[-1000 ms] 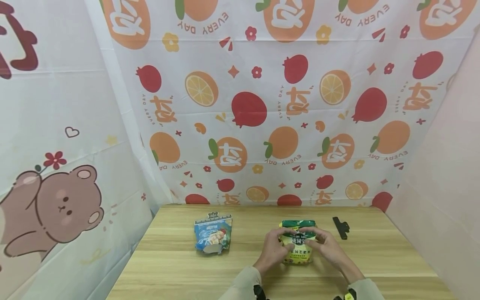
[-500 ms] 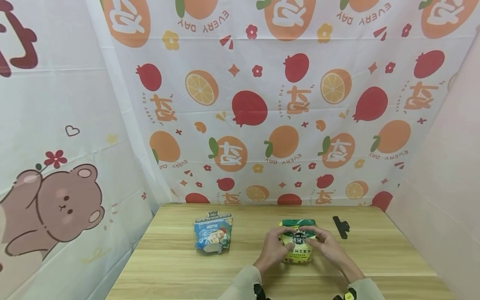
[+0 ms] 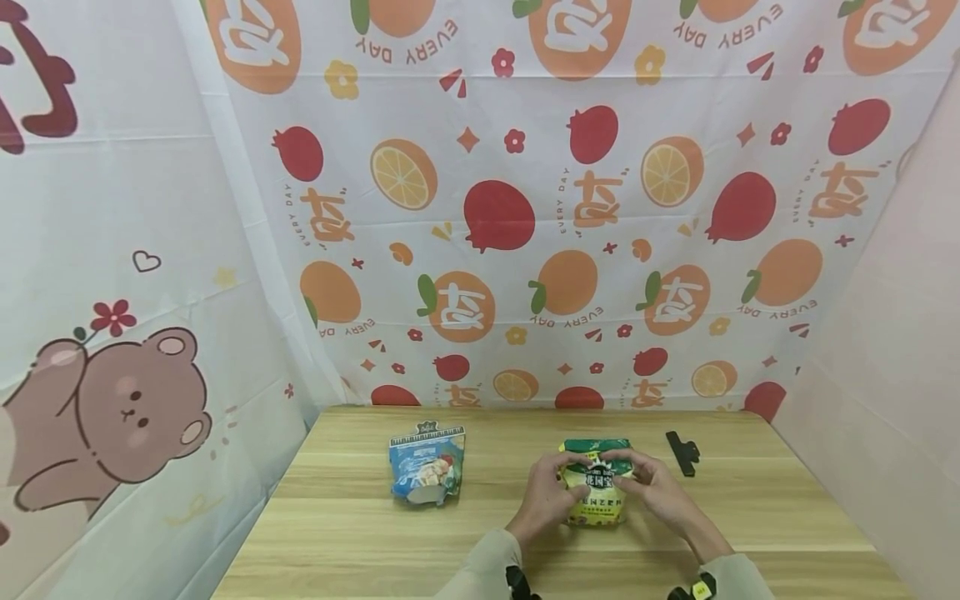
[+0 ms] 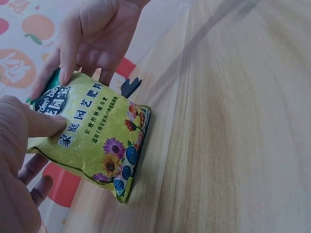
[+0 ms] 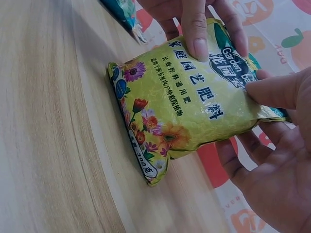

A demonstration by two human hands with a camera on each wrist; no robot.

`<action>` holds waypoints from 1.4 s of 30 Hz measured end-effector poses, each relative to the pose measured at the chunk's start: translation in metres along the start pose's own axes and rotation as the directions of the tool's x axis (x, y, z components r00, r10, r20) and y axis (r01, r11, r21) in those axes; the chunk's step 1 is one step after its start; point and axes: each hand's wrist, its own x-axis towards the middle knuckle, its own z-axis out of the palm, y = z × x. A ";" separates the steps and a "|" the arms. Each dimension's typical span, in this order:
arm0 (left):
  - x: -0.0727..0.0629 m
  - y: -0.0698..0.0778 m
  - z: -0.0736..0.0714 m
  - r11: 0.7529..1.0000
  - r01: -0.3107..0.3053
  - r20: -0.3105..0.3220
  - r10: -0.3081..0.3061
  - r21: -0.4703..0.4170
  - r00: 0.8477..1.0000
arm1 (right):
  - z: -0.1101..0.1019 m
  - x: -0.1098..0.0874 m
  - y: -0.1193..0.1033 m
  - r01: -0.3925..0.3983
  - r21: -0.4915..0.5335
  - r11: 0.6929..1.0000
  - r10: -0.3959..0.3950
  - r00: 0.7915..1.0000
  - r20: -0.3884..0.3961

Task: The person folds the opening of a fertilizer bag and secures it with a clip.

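A yellow-green bag of garden fertilizer (image 3: pixel 600 508), printed with flowers, stands with its bottom edge at the wooden table. My left hand (image 3: pixel 550 498) grips it from the left side, thumb pressed on the front and fingers curled behind. From the right side my right hand (image 3: pixel 663 498) grips it the same way. In the left wrist view the left thumb lies on the front of the fertilizer bag (image 4: pixel 92 131) near the dark logo. The right wrist view shows both thumbs on the front of the fertilizer bag (image 5: pixel 165 102), its green top partly covered by fingers.
A blue food bag (image 3: pixel 426 467) with a clip along its top edge stands at the left of the wooden table (image 3: pixel 360 550). To the right of the fertilizer bag lies a black clip (image 3: pixel 682 454). Fruit-patterned cloth (image 3: pixel 495 308) hangs behind the table.
The fertilizer bag and both hands stay in nearly the same place. The right index finger shifts slightly at the bag's top.
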 end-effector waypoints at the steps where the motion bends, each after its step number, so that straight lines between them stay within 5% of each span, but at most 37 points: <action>1: 0.000 0.000 0.000 1.000 0.007 0.002 -0.007 -0.002 1.000 | -0.001 0.000 0.000 -0.002 0.008 1.000 0.002 1.000 0.006; 20: 0.001 -0.005 -0.002 0.989 0.086 0.013 -0.085 -0.118 0.996 | -0.004 0.000 0.008 -0.013 0.099 0.995 0.011 1.000 0.020; 42: -0.003 -0.010 -0.004 0.997 0.036 -0.006 -0.036 -0.068 0.999 | -0.003 0.000 0.006 -0.059 0.063 0.996 0.059 0.998 0.003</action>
